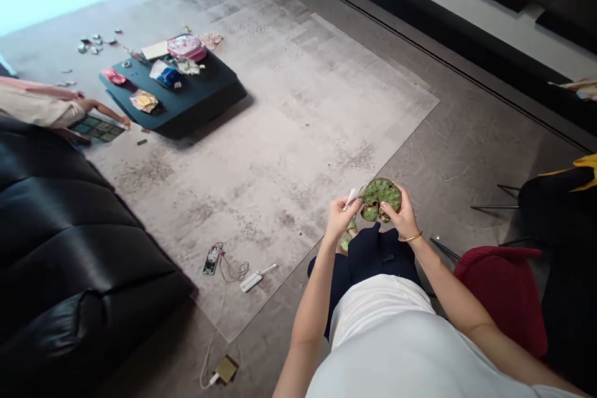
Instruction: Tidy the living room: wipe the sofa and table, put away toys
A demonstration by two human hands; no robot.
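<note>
A green lotus seed pod [383,193], round and bumpy with a torn lower part, is held up in front of my lap. My right hand [402,214] grips its right side, with the thumb pressed on the face near the torn part. At the pod's left edge my left hand [342,216] is closed, its thumb and fingers pinching there. A small white piece [351,198], perhaps tissue, sticks out between the left fingers. Below the pod, a bit of green [345,239] shows beside my knee; I cannot make out what it is.
A pale rug [270,174] covers the floor. On it lie a phone [211,260], a cable and a white power strip [252,281]. A black sofa [69,230] stands left, near a cluttered dark low table [205,96] and another person [41,102]. A red chair [501,298] is at right.
</note>
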